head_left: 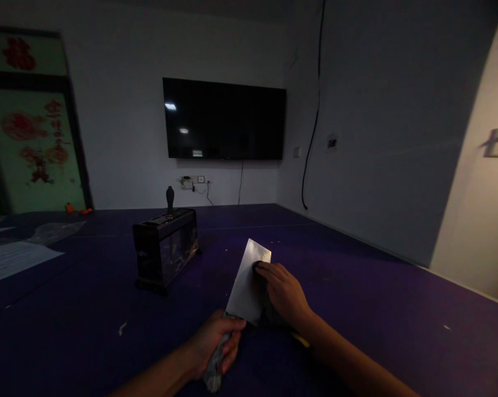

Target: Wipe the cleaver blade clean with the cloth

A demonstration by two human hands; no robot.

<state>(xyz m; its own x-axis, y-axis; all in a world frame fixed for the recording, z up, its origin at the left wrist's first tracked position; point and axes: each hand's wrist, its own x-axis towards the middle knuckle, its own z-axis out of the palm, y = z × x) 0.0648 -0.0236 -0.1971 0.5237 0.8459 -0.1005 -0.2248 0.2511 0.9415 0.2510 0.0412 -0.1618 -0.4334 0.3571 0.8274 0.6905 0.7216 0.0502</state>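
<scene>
A cleaver with a broad shiny blade (245, 278) is held over the dark purple table (356, 298). My left hand (216, 342) is wrapped round its handle, near the bottom middle of the view. My right hand (282, 292) lies on the blade's right face, fingers bent and pressed against the steel. Something dark sits under that hand; I cannot make it out. A black knife block (165, 246) with one dark handle (170, 198) sticking up stands behind and to the left of the blade.
A wall-mounted black screen (224, 118) hangs ahead. White paper (13, 258) and clear plastic wrap (53, 231) lie at the table's far left. Small white scraps (122, 328) dot the cloth. A wall runs close along the table's right side.
</scene>
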